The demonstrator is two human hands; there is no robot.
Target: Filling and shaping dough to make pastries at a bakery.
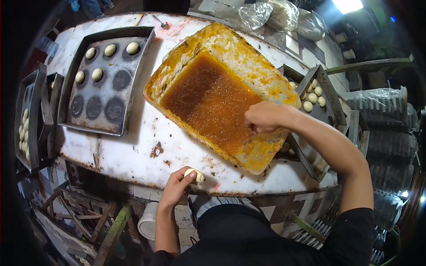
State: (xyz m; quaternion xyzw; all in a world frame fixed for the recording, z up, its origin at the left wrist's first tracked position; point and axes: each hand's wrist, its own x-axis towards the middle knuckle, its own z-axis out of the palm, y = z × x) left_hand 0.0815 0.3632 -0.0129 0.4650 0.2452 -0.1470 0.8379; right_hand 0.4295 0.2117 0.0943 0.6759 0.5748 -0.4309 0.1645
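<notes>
1. Pale dough ball (194,175) is pinched in my left hand (177,186) at the near bench (133,155) edge; it could roll off there.
2. My right hand (262,117) is closed on something small I cannot make out, inside the orange tray (230,48) of brown filling.
3. That tray's near corner overhangs the bench; pressing could tip it.
4. Open room lies between it and the far-left baking tray (71,84).

Orange-smeared tub (230,48) of brown filling (208,99) (perhaps syrupy), pale dough balls (108,50), grey tray (133,75)
</notes>
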